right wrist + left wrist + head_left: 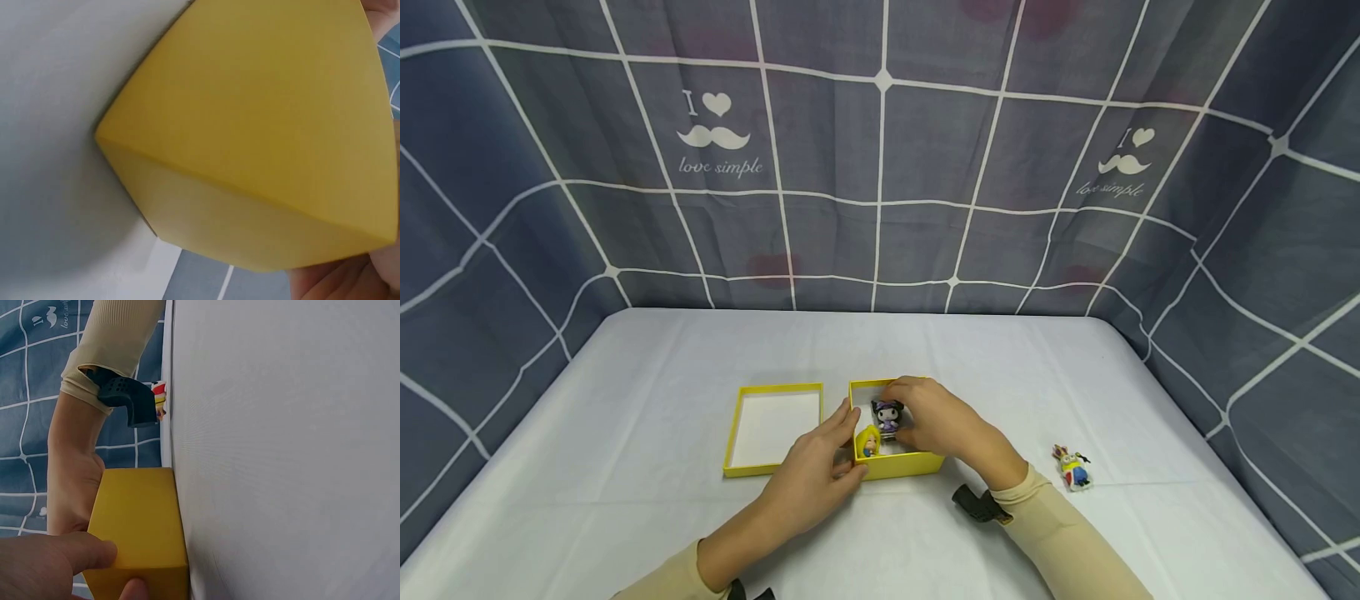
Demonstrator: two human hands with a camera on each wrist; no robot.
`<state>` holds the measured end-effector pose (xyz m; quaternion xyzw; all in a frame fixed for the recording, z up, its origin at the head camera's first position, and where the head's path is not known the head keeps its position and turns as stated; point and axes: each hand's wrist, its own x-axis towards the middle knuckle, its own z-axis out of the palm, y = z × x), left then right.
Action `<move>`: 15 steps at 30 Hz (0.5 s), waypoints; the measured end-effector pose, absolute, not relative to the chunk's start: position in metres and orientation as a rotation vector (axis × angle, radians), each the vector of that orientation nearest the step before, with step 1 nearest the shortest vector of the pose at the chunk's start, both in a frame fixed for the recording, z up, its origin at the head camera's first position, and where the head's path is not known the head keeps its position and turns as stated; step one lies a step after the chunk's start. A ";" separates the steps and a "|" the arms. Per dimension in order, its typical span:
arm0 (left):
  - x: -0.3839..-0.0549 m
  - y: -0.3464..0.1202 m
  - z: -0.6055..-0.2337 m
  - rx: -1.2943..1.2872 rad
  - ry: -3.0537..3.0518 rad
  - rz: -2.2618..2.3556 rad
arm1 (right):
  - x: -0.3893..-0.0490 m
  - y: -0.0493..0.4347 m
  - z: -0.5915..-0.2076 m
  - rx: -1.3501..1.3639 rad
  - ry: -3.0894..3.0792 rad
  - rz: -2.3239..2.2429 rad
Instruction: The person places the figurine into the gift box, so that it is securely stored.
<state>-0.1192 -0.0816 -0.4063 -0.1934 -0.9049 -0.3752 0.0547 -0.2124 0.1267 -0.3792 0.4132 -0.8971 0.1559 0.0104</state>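
A yellow box point(902, 467) with a pale inside stands uncovered on the table. My left hand point(808, 471) holds it by its left side and front corner; in the left wrist view a finger point(94, 551) presses the yellow wall. My right hand point(940, 417) reaches inside from the right, its fingers and thumb around a figurine with a black hood and purple dress point(887, 417). A yellow-haired figurine point(868, 442) sits in the box's front left corner. In the right wrist view the box wall point(262, 112) hides the right fingers and both figurines.
A shallow yellow-rimmed lid point(775, 472) lies left of the box, pale inside up. To the right, a small figurine in yellow, red and blue point(1073, 468) lies on the white tablecloth point(1000, 358). Grey checked curtains point(820, 142) surround the table's back and sides.
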 end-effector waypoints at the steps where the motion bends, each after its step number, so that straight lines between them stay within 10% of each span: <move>1: -0.119 -0.082 -0.407 -0.587 -2.746 -1.137 | -0.212 0.127 -0.379 1.288 -2.799 0.492; 15: -0.118 -0.082 -0.406 -0.575 -2.748 -1.124 | -0.209 0.151 -0.371 1.295 -2.686 0.707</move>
